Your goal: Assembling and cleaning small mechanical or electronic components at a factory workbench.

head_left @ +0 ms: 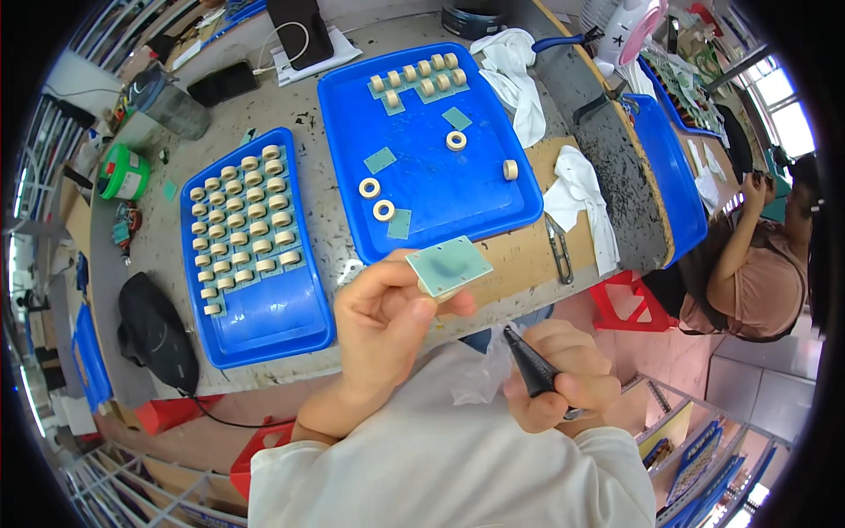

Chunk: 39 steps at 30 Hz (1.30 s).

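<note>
My left hand (380,321) pinches a small green board (450,264) near the front edge of the bench. The board has small holes near its edges and a darker smear in its middle; its underside is hidden. In my right hand (576,370), to the lower right, is a black tapered tube (531,361), its narrow tip pointing up and left toward the board. Ahead lies a blue tray (431,167) with loose green boards (380,159), loose cream rings (384,209), and a group of boards with rings on them at its far end.
A second blue tray (264,330) at left holds rows of rings on boards. Scissors (558,251) and white cloths (576,189) lie at right. A black bag (158,330), a green tub (123,172) and a phone (223,84) stand left. A person (748,273) sits at far right.
</note>
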Motion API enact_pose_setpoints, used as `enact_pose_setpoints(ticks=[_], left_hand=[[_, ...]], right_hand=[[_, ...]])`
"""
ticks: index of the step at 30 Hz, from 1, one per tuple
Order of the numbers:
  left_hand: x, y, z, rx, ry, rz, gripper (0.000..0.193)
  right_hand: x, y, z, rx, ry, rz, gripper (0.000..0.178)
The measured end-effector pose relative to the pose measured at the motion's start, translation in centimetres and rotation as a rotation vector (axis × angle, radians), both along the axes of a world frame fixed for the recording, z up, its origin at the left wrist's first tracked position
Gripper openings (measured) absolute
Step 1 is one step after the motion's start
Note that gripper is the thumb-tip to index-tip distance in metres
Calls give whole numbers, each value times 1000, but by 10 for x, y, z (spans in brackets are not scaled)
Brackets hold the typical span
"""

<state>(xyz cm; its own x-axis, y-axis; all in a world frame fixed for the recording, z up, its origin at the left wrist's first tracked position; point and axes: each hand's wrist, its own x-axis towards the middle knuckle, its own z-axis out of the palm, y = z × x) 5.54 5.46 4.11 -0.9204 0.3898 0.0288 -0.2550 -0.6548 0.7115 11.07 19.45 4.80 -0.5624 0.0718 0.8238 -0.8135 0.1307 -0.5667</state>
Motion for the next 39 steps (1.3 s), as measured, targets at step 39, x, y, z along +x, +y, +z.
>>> enact_pose_setpoints(ticks=[39], left_hand=[[2,0,3,38,132,106,38]], right_hand=[[-2,-17,14,249,-154,-246,41]])
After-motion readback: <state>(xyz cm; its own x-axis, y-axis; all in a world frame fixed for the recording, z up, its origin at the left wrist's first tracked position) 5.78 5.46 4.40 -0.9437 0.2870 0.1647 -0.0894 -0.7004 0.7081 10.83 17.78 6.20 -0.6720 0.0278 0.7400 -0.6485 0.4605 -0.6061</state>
